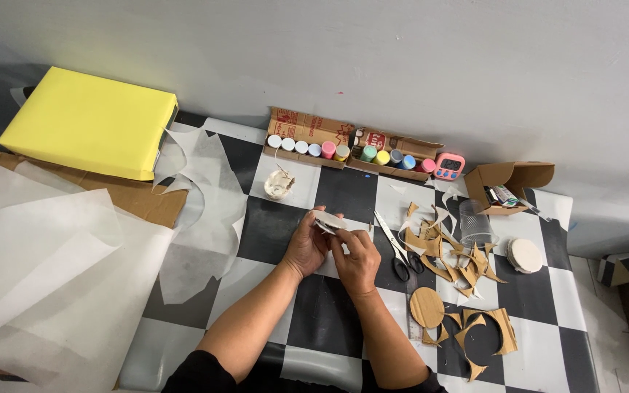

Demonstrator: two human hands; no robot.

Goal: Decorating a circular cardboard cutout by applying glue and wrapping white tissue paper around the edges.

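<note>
Both my hands meet over the middle of the checkered table (343, 196). My left hand (306, 247) and my right hand (358, 258) together pinch a small flat white-covered disc (329, 222), held edge-on between the fingertips. Black-handled scissors (394, 247) lie just right of my right hand. A round cardboard disc (426, 307) rests on the table to the lower right, among curved cardboard offcuts (460, 262).
A row of small paint bottles (351, 151) stands in cardboard boxes at the back, beside a pink timer (449, 166). A clear plastic cup (476, 222), a stack of white discs (525, 255), an open cardboard box (507, 185), a small white roll (279, 185), a yellow paper ream (89, 124) and white tissue sheets (52, 276) lie around.
</note>
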